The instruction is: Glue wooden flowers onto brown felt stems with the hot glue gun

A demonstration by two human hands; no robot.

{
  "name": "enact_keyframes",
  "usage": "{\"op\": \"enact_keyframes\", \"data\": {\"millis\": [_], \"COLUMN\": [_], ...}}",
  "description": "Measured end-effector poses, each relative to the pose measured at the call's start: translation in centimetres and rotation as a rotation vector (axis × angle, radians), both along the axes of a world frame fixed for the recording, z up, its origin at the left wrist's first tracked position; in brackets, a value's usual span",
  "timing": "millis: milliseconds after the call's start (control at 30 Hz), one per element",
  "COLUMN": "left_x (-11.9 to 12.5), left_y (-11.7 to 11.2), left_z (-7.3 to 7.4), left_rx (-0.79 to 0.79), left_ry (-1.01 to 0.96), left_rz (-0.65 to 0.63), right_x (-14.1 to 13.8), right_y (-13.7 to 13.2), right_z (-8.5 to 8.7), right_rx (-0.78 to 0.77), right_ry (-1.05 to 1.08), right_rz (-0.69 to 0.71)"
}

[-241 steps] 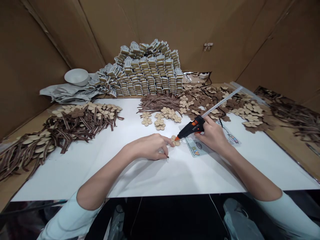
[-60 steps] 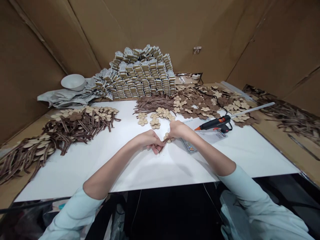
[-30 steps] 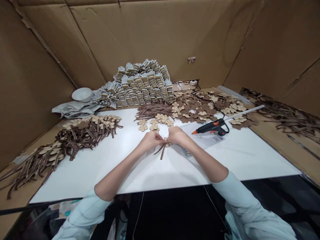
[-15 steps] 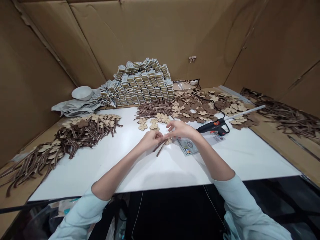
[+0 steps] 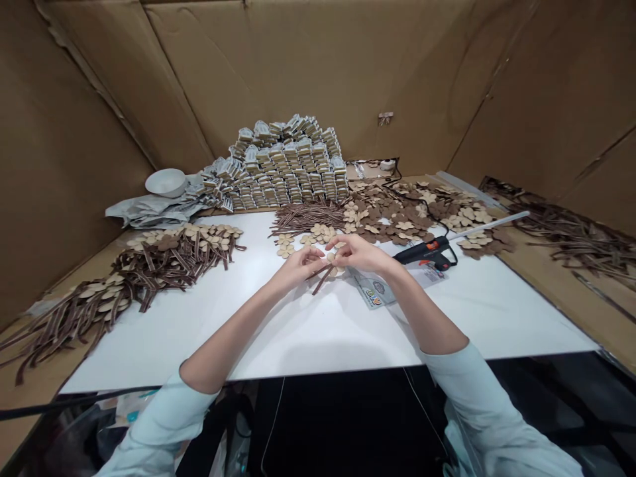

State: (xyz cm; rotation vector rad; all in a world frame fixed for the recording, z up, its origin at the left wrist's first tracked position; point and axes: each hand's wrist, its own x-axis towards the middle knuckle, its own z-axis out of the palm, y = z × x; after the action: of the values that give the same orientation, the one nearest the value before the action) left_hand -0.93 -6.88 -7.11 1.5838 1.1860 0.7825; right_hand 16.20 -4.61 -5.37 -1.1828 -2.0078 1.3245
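Observation:
Both my hands meet over the middle of the white table (image 5: 318, 338). My left hand (image 5: 298, 268) pinches the strips of brown striped ribbon (image 5: 322, 278), which stick out below a small wooden flower cutout (image 5: 334, 265). My right hand (image 5: 362, 253) lies just above the flower, its fingers spread and reaching toward my left hand. Part of the flower is hidden by my fingers. To the right of my right hand, a black and orange hot glue gun (image 5: 427, 252) lies on its side with a long glue stick (image 5: 489, 224) in it.
A printed DIY card (image 5: 375, 293) lies under my right wrist. Small flower cutouts (image 5: 293, 244) sit ahead of my hands. Piles of ribbon and cutouts (image 5: 163, 262) lie left and right, with a stack of packaged pieces (image 5: 283, 165) and a white bowl (image 5: 166, 182) behind.
My right hand has lifted and opened away from the flower, while my left hand stays at the ribbon. The ribbon strips now angle toward the lower left. The glue gun lies still.

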Motion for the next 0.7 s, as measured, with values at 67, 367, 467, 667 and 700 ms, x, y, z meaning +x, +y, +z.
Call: {"op": "enact_keyframes", "data": {"millis": [67,367,467,667,700], "left_x": [-0.01,0.19,0.22,-0.05,-0.09], "left_y": [-0.02,-0.11,-0.14,0.02,0.05], "left_z": [-0.07,-0.06,0.06,-0.4,-0.5], "left_rx": [-0.091,-0.285,-0.313,-0.284,-0.269], "left_ry": [-0.062,-0.103,-0.139,-0.104,-0.088], "left_rz": [-0.032,0.029,0.052,0.047,0.041], "right_x": [-0.01,-0.02,-0.05,-0.22,-0.25], "right_y": [0.08,0.36,0.35,0.27,0.26], "right_z": [-0.26,-0.72,-0.66,-0.35,-0.3], "right_rx": [0.027,0.034,0.019,-0.051,-0.054], "right_ry": [0.056,0.136,0.152,0.196,0.203], "right_rz": [-0.02,-0.114,-0.165,-0.229,-0.237]}}
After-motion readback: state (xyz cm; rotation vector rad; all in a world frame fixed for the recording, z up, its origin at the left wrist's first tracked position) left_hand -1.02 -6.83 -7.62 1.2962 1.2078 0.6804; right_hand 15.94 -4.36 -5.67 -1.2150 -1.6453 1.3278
